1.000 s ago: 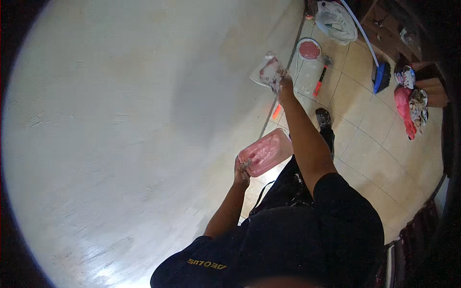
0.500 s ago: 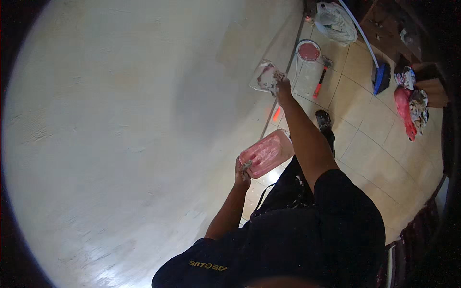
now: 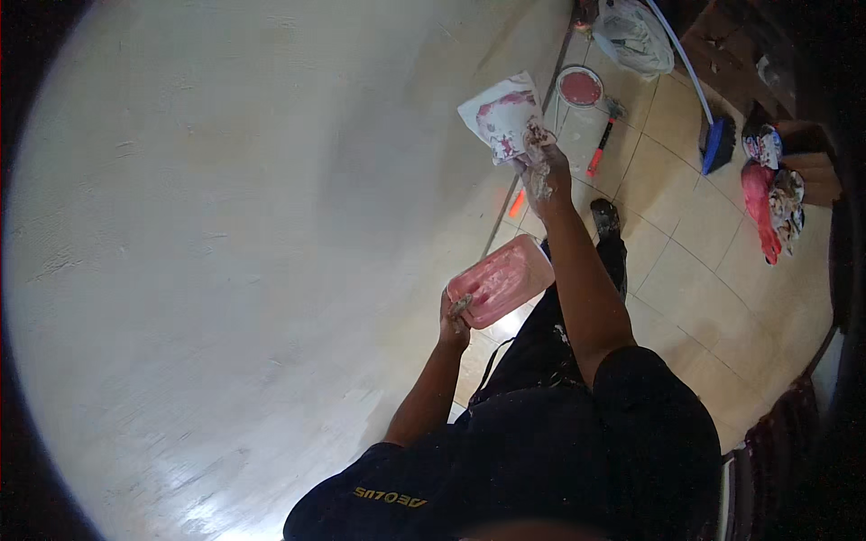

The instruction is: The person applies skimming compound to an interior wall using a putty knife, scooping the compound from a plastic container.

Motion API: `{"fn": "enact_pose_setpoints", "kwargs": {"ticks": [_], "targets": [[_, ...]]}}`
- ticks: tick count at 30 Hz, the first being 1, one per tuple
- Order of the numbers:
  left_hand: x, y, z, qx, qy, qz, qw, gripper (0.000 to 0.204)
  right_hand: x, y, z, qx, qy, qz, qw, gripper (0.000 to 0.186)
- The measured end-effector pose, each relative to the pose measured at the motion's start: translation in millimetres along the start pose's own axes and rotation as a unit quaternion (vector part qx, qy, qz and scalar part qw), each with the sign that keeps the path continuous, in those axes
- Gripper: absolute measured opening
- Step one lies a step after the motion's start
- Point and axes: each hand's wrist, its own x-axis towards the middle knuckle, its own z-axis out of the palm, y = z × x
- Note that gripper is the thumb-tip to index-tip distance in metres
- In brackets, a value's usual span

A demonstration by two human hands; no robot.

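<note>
My left hand (image 3: 456,316) grips the near left end of a pink rectangular tray (image 3: 519,302), its paste-covered thumb over the rim. Pink paste (image 3: 492,279) is smeared over the inside of the tray. Farther ahead, my right hand (image 3: 544,171) is closed on a white, flat, squarish spreader (image 3: 492,95) streaked with pink paste. Pale paste coats those fingers too. The spreader stands out over the pale wall (image 3: 271,225); whether it touches the wall I cannot tell.
A round tub of pink paste (image 3: 580,87) stands on the tiled floor (image 3: 695,225), beside a red-handled tool (image 3: 599,153). Farther right are a blue broom (image 3: 719,144), a white plastic bag (image 3: 631,41) and a red cloth-like item (image 3: 760,212). An orange object (image 3: 517,204) lies by the wall's foot.
My right hand has turned the spreader, so more of its pink-streaked white face shows, and its far edge has moved farther ahead. The tray in my left hand has shifted slightly.
</note>
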Motion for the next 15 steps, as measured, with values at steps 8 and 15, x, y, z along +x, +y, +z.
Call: {"fn": "enact_pose_setpoints", "kwargs": {"ticks": [8, 15], "targets": [[0, 1, 0, 0.006, 0.003, -0.004, 1.000, 0.056, 7, 3, 66, -0.476, 0.086, -0.400, 0.779, 0.036], [0, 1, 0, 0.003, 0.015, -0.011, 1.000, 0.058, 24, 33, 104, -0.632, -0.040, -0.336, 0.697, 0.015]]}}
